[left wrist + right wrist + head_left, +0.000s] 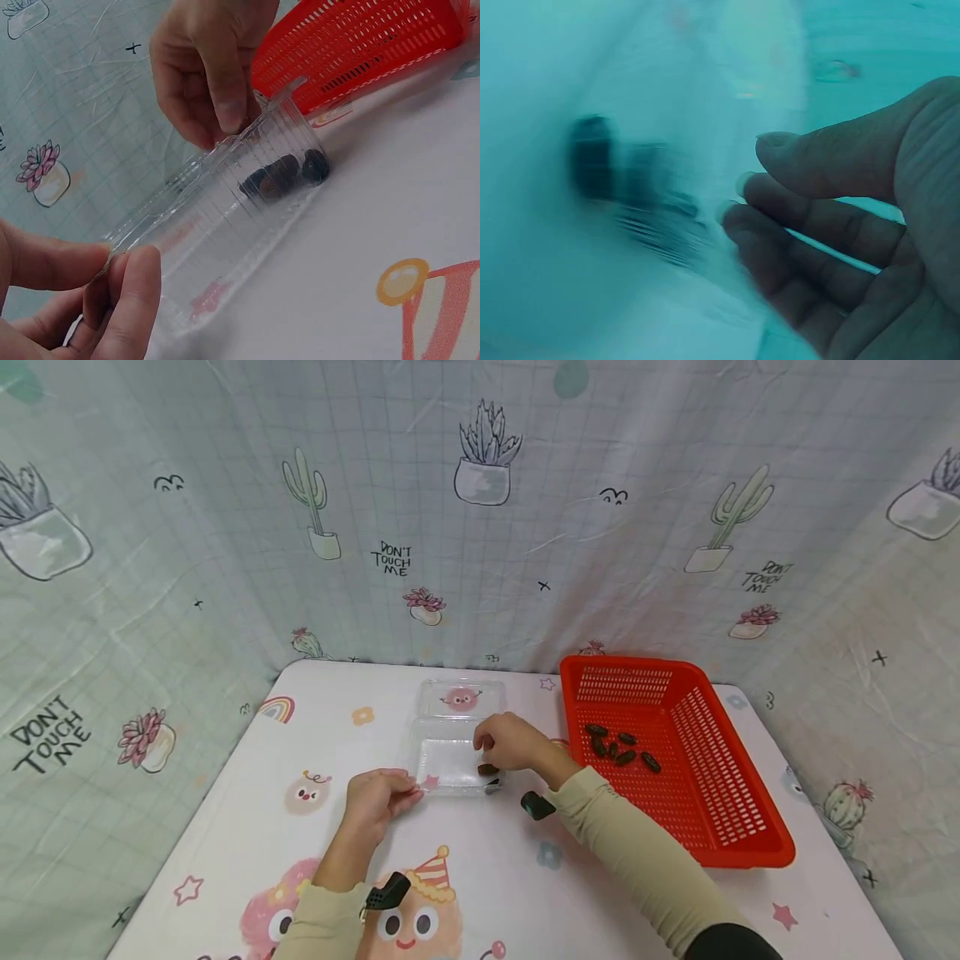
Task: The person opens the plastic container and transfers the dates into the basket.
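A clear plastic clamshell box lies on the table with its lid folded back. My left hand pinches the near left corner of its rim between thumb and fingers, as the left wrist view shows. Inside, at the right end, sit a few dark brown dates, blurred in the right wrist view. My right hand is over that end of the box, fingertips close to the rim. In the right wrist view its thumb and fingers stand slightly apart with nothing between them.
A red perforated basket stands to the right of the box, with several more dates on its floor toward the left side. The table wears a white cartoon-print cover. A cactus-print curtain hangs behind and at both sides.
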Demonstrator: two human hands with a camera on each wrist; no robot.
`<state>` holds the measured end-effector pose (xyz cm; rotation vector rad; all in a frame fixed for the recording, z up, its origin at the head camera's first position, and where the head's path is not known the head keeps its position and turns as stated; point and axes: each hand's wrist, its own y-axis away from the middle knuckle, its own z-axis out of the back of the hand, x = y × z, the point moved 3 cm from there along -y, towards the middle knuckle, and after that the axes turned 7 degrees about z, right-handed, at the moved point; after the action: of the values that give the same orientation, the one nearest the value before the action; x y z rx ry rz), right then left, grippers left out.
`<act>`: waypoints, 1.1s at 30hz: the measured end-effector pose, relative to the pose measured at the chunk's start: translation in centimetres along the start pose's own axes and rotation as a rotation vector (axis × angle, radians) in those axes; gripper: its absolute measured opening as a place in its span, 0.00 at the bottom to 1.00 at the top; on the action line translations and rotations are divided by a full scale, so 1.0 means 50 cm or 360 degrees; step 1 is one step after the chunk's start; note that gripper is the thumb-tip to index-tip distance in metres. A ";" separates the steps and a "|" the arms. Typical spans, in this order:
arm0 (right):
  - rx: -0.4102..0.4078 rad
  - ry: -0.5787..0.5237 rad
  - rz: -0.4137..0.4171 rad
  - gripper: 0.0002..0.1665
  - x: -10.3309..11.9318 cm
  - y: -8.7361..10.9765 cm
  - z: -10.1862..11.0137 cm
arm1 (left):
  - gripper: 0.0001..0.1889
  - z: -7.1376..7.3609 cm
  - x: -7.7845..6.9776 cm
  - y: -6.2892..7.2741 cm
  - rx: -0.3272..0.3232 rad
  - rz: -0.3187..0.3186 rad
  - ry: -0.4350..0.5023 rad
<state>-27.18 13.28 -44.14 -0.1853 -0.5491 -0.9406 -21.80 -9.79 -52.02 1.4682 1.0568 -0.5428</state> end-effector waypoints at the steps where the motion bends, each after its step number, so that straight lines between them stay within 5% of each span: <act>1: 0.0032 0.0063 -0.0002 0.09 0.002 -0.006 -0.012 | 0.15 0.000 0.000 0.000 0.0003 -0.0003 -0.0001; 9: 0.0185 0.0566 0.0049 0.13 0.006 -0.042 -0.067 | 0.15 0.000 -0.008 0.001 0.0023 -0.0045 0.0009; 17: 0.0215 0.0677 0.0075 0.08 0.007 -0.046 -0.073 | 0.16 0.001 -0.009 0.000 0.0015 -0.0025 0.0003; 22: 0.0205 0.0405 0.0062 0.07 -0.004 -0.046 -0.059 | 0.16 0.000 -0.008 -0.002 0.0022 -0.0013 -0.0007; 33: -0.0155 -0.0315 0.0033 0.05 -0.002 -0.017 0.029 | 0.17 0.003 -0.008 0.000 0.0011 -0.0001 -0.0012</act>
<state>-28.43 13.39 -43.04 -0.3739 -0.6829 -0.9348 -21.94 -10.04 -51.73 1.4706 1.0505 -0.5527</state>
